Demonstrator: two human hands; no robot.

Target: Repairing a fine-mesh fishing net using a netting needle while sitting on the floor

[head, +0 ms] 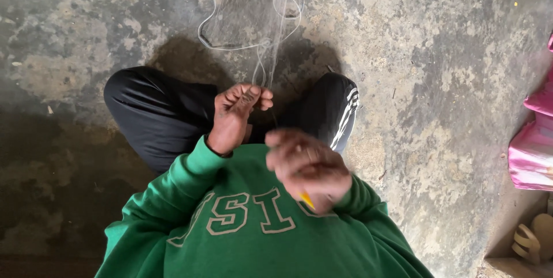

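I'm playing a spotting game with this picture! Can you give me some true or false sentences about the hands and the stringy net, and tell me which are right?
1. The left hand pinches the thin white net threads. True.
2. The right hand is empty. False: a small yellow tool pokes out under it.
3. The person wears a red sweatshirt. False: the sweatshirt is green.
4. The net spreads out over a rough concrete floor. True.
5. A blue bag lies at the right edge. False: the bag there is pink.
6. The right hand looks blurred. True.
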